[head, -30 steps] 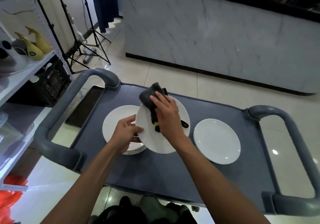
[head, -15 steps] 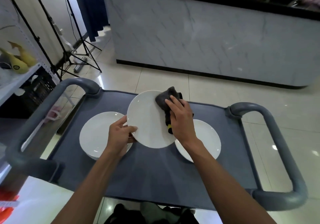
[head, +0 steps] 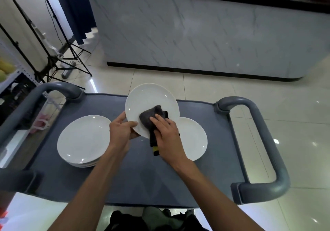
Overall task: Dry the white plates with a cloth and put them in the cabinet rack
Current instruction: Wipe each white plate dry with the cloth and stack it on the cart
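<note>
Head view: our left hand (head: 121, 132) pinches the tilted white plate (head: 151, 102) by its near rim above the cart (head: 125, 182) middle, face toward us; our right hand (head: 167, 136) presses the grey cloth (head: 151, 118) on it with extended fingers.

Studio-like service room (tripods (head: 53, 59), marble counter (head: 205, 34))

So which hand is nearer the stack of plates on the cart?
Left. The left hand grips the raised plate beside the stack; the right hand wipes farther away.
</note>
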`<action>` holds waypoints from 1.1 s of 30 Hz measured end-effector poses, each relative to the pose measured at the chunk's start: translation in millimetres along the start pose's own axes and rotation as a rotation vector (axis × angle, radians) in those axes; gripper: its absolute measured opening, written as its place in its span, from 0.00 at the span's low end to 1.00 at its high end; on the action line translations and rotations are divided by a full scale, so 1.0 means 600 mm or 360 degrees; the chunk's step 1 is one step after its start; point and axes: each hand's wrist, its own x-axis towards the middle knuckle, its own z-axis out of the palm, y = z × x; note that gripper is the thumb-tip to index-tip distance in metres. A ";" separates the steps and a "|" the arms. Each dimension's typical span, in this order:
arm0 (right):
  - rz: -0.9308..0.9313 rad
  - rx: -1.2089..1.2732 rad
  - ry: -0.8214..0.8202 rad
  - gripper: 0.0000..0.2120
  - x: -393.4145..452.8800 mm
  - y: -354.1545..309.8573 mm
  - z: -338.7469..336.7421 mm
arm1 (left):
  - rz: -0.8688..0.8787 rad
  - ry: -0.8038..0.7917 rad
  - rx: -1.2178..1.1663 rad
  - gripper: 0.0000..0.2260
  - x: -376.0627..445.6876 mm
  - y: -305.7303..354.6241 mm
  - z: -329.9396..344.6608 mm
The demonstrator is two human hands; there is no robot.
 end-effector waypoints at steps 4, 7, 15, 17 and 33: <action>-0.0065 0.0040 -0.0034 0.23 -0.025 0.006 -0.004 | -0.0006 0.0032 -0.0020 0.19 -0.008 -0.014 0.010; -0.0115 -0.0002 -0.0046 0.24 -0.039 0.033 -0.014 | -0.0013 0.0059 -0.0057 0.20 -0.014 -0.023 0.015; -0.0019 -0.0140 0.0213 0.22 -0.015 0.111 -0.062 | -0.0031 -0.0011 0.0001 0.21 -0.029 -0.034 0.016; -0.0006 -0.0171 0.0256 0.21 0.004 0.117 -0.076 | -0.0026 -0.0060 0.0039 0.21 -0.035 -0.034 0.020; -0.0405 -0.0059 0.0043 0.23 0.033 0.035 -0.072 | -0.0020 -0.0283 0.0121 0.24 -0.073 -0.046 0.038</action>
